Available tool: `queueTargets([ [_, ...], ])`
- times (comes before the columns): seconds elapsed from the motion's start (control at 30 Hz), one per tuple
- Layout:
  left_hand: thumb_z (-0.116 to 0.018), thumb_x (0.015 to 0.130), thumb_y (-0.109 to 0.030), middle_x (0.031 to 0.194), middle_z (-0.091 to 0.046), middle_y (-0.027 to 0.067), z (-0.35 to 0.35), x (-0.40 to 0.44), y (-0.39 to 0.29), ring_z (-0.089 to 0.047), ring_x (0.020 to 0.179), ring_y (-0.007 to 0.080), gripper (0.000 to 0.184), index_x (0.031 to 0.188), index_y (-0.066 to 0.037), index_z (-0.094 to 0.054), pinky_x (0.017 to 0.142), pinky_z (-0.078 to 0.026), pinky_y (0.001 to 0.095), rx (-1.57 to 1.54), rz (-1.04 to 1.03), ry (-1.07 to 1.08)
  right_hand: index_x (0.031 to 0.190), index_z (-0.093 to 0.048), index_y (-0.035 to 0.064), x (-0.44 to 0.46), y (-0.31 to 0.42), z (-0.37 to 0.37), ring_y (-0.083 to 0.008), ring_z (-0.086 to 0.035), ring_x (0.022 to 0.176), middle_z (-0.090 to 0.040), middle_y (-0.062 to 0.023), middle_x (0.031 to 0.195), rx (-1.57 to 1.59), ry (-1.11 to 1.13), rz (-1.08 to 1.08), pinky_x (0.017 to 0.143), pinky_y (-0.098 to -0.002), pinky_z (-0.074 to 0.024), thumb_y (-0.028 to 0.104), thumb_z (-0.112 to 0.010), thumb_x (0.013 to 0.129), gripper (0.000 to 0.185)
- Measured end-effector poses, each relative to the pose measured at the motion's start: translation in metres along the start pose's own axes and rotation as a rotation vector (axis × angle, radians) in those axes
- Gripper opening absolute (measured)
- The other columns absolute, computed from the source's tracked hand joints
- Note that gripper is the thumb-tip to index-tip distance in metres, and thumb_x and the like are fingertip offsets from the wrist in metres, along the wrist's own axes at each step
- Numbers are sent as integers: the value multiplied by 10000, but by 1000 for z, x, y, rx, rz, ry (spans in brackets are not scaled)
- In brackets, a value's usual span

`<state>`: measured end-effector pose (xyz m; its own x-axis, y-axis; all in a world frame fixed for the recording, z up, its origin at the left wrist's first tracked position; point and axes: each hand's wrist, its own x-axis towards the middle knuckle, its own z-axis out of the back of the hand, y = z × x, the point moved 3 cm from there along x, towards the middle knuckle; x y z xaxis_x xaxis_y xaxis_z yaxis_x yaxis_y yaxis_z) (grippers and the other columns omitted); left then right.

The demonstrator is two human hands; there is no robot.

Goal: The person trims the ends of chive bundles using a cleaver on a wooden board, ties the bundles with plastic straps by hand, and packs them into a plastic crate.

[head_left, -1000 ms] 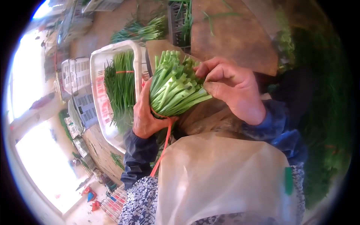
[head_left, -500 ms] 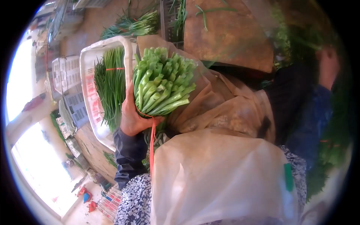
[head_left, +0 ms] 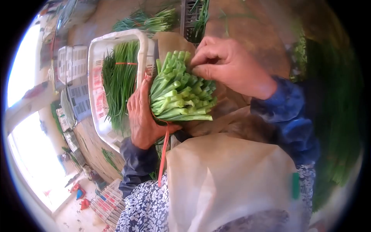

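Note:
My left hand (head_left: 142, 116) is wrapped round a thick bunch of green stalks (head_left: 181, 91), their cut ends facing up toward me. An orange-red tie string (head_left: 164, 150) circles the bunch low down and hangs loose below my left hand. At the upper right edge of the bunch is my right hand (head_left: 228, 63), its fingers curled into a pinch by the stalk ends. What those fingers hold, if anything, is hidden. A white plastic basket (head_left: 92, 83) stands left of the bunch, with a tied bundle of long green chives (head_left: 119, 83) in it.
A translucent apron (head_left: 228, 174) covers my lap. More green bundles (head_left: 158, 21) lie on the floor beyond the basket, near a dark crate (head_left: 188, 19). At the right is a blurred mass of greens (head_left: 336, 135). Crates (head_left: 73, 63) stand at the left.
My right hand has come in from the far right to the top of the bunch. The left hand keeps its hold, and the bunch sits slightly further right and lower in view.

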<state>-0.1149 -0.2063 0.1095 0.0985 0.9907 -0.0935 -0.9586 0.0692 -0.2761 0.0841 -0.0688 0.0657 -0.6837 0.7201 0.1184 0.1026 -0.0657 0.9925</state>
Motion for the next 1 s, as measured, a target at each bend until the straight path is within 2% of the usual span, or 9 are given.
queueTargets([
  [0.3,-907,503,-259,1217,-573,191,-36,-18,28,-581,1119,324,1058,1363,24,-360,964,-460,411,-351,72,-130,858,-647,-12,-12,24,34,-70,-552,721,-617,-31,780,-160,-265,-148,697,-232,-440,109,-622,847,124],
  [0.43,-922,489,-232,1146,-614,145,-43,-21,49,-618,1031,231,902,1234,27,-484,901,-501,348,-221,-34,-53,943,-686,23,-64,7,156,-180,-653,821,-684,-92,872,-341,-921,-80,775,-305,-497,225,-583,912,228],
  [0.47,-924,488,-228,1138,-619,140,-42,-22,47,-623,1020,219,883,1218,27,-499,893,-506,340,-201,-45,-37,826,-686,21,-81,-15,196,-120,-590,671,-655,-63,718,-190,-1153,-41,674,-281,-471,305,-649,861,289],
  [0.5,-926,486,-225,1129,-625,134,-41,-23,46,-627,1009,208,864,1202,28,-515,886,-512,332,-181,-57,-22,951,-668,32,-102,-12,222,-185,-622,773,-673,-95,867,-857,-1010,-429,725,-327,-484,220,-675,813,233],
  [0.6,-914,531,-203,1063,-656,117,-32,-16,37,-654,939,206,712,1114,32,-579,840,-531,322,-778,287,9,1106,-609,45,-105,-36,168,-280,-622,929,-640,-146,1053,-1502,-641,-307,788,-374,-494,121,-670,737,381],
  [0.67,-915,532,-205,1076,-648,120,-31,-14,37,-648,952,211,731,1129,31,-566,847,-528,327,-791,290,37,1185,-564,61,-83,-14,85,-312,-611,1007,-610,-188,1118,-802,-501,-30,801,-396,-504,94,-678,699,501],
  [0.73,-915,532,-206,1089,-640,124,-31,-13,39,-642,965,215,750,1144,30,-553,855,-525,331,-810,291,57,1166,-543,-33,-65,-6,23,-197,-632,724,-674,-149,853,-42,-226,-303,671,-328,-511,206,-739,785,491],
  [0.77,-916,532,-207,1096,-636,125,-30,-13,40,-638,971,217,759,1151,29,-546,858,-523,333,-815,293,64,1161,-548,9,-59,-11,2,-112,-611,766,-640,-61,907,146,-164,-282,691,-245,-513,96,-702,845,362],
  [1.0,-918,532,-213,1142,-608,136,-28,-14,44,-617,1017,232,826,1203,26,-499,884,-512,348,-864,311,87,1010,-594,-23,-51,-23,-27,-115,-610,701,-636,-57,859,518,-185,-325,624,-235,-508,-30,-577,885,127],
])
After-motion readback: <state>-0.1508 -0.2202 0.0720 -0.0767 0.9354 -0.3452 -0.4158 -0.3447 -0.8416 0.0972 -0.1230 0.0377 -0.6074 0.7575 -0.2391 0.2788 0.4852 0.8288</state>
